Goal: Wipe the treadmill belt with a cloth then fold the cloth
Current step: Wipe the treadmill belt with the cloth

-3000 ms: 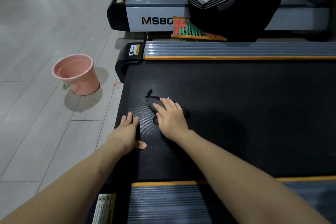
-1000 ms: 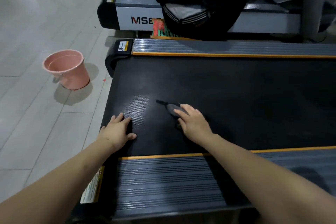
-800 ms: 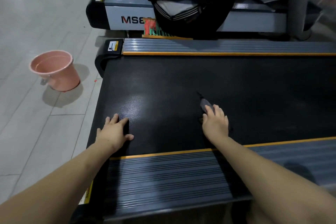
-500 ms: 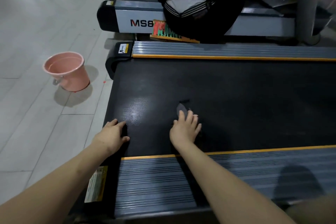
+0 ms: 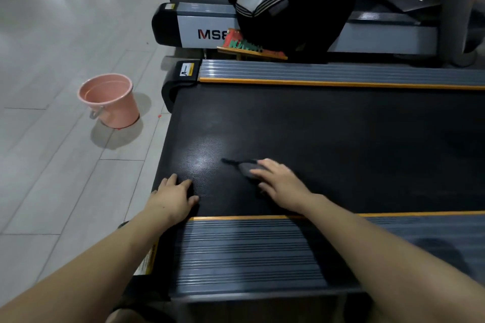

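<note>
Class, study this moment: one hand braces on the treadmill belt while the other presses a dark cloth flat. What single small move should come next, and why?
Probably slide the right hand, pressing the cloth, rightward along the belt. The cloth lies bunched and unfolded near the belt's left end, and a wide stretch of belt lies to its right, so wiping seems unfinished. The left hand can rest flat as a brace.

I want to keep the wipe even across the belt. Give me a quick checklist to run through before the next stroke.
1. Cloth under right hand, fingers flat on it: ok.
2. Left hand braced on the belt at its end: ok.
3. Belt ahead, to the right, free of objects: ok.
4. Cloth spread flat: not ok, bunched with a tail trailing.
5. Cloth damp enough: cannot tell.
6. Pink bucket upright on the floor: ok.
</note>
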`<state>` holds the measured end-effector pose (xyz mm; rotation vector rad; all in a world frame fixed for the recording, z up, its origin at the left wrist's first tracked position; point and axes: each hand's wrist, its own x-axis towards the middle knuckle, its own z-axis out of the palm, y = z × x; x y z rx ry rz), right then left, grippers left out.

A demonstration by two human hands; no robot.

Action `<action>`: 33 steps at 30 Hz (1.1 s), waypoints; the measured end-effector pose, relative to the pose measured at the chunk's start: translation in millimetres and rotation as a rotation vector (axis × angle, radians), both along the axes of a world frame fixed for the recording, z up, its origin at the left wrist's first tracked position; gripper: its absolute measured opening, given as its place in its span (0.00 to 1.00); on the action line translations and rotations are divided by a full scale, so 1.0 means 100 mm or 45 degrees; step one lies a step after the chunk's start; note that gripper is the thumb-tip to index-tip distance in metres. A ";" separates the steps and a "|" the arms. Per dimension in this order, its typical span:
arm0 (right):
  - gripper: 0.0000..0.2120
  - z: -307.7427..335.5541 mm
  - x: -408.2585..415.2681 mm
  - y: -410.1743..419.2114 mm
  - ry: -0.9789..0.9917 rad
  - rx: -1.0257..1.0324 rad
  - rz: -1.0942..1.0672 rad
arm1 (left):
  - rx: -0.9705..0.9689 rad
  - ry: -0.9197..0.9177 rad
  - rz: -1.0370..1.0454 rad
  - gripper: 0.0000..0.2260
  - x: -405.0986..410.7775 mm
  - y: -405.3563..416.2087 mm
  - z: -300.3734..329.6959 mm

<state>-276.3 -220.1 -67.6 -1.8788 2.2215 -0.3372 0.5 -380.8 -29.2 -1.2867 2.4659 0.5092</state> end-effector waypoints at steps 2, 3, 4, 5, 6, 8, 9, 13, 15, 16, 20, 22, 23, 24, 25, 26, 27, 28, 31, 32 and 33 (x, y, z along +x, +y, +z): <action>0.21 -0.01 -0.32 0.33 0.009 0.030 -0.289 | -0.018 -0.007 -0.032 0.25 -0.13 0.11 0.03; 0.21 -0.02 -0.42 0.46 -0.006 0.059 -0.453 | -0.024 -0.020 -0.051 0.25 -0.19 0.16 0.04; 0.22 -0.03 -0.49 0.57 -0.023 0.080 -0.592 | -0.032 -0.041 -0.073 0.25 -0.22 0.20 0.03; 0.22 -0.05 -0.52 0.64 -0.028 0.092 -0.689 | -0.038 -0.066 -0.093 0.26 -0.24 0.22 0.02; 0.22 -0.06 -0.51 0.67 -0.023 0.100 -0.757 | -0.036 -0.089 -0.106 0.26 -0.25 0.24 0.01; 0.22 -0.05 -0.41 0.60 -0.030 0.131 -0.871 | -0.011 -0.107 -0.103 0.28 -0.23 0.24 0.00; 0.22 -0.03 -0.34 0.54 -0.053 0.156 -0.929 | 0.001 -0.105 -0.101 0.28 -0.21 0.23 0.01; 0.26 0.05 0.01 0.29 -0.092 0.269 -1.031 | 0.006 -0.103 -0.096 0.27 -0.10 0.15 0.07; 0.28 0.07 0.29 0.07 -0.108 0.284 -0.989 | 0.014 -0.107 -0.071 0.27 -0.03 0.11 0.08; 0.28 0.07 0.47 -0.08 -0.114 0.276 -0.921 | 0.021 -0.108 -0.067 0.26 0.01 0.09 0.08; 0.30 0.04 1.17 -0.56 -0.064 0.249 -0.414 | 0.004 -0.108 -0.088 0.26 0.12 0.11 0.04; 0.29 0.05 1.11 -0.55 -0.067 0.270 -0.229 | -0.001 -0.101 -0.073 0.26 0.12 0.13 0.02; 0.29 0.06 1.00 -0.48 -0.077 0.264 -0.160 | -0.007 -0.090 -0.063 0.26 0.11 0.14 0.00; 0.29 0.07 0.85 -0.38 -0.078 0.246 -0.124 | -0.023 -0.075 -0.053 0.25 0.09 0.15 -0.01; 0.28 0.08 0.67 -0.28 -0.077 0.226 -0.133 | -0.043 -0.062 -0.048 0.25 0.07 0.16 -0.02; 0.28 0.08 0.47 -0.16 -0.087 0.207 -0.192 | -0.058 -0.055 -0.054 0.25 0.04 0.17 -0.02; 0.27 0.08 0.24 -0.02 -0.093 0.197 -0.287 | -0.064 -0.054 -0.069 0.25 0.00 0.18 -0.02; 0.27 0.08 0.00 0.15 -0.084 0.191 -0.395 | -0.062 -0.055 -0.082 0.25 -0.04 0.20 -0.01; 0.27 0.07 -0.56 0.65 -0.096 0.236 -0.733 | -0.027 -0.066 -0.089 0.26 -0.15 0.26 -0.02; 0.27 0.08 -0.62 0.73 -0.132 0.267 -0.805 | -0.023 -0.078 -0.093 0.27 -0.18 0.27 -0.03; 0.27 0.09 -0.61 0.76 -0.162 0.292 -0.840 | -0.024 -0.091 -0.099 0.27 -0.19 0.29 -0.04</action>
